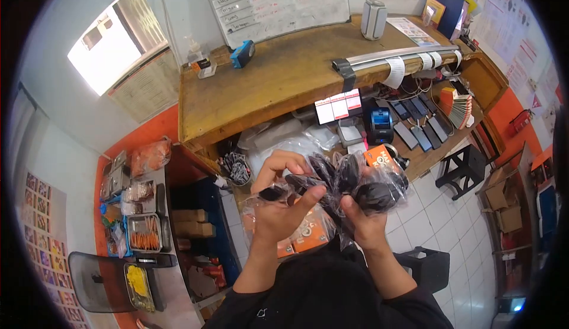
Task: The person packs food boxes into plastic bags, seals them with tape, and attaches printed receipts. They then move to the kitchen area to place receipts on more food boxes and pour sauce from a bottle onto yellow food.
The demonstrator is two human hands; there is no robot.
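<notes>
Several black items in clear plastic wrap (pixel 376 196) are bunched in front of my chest. My right hand (pixel 364 222) grips the bunch from below, its thumb pressed on the wrap. On the other side my left hand (pixel 284 204) curls around more of the wrapped black pieces (pixel 274 192), thumb and fingers bent over them. What the black items are cannot be made out. Below and behind my left hand lie orange printed boxes (pixel 310 233) in clear plastic. Another orange box (pixel 380 158) shows just beyond the bunch.
A wooden counter (pixel 267 80) spans the front, with a lower shelf holding phones (pixel 419 138), a blue-black device (pixel 380 125) and plastic bags (pixel 284 145). A side table at left bears metal trays (pixel 144 232). Black stools (pixel 462 171) stand at right.
</notes>
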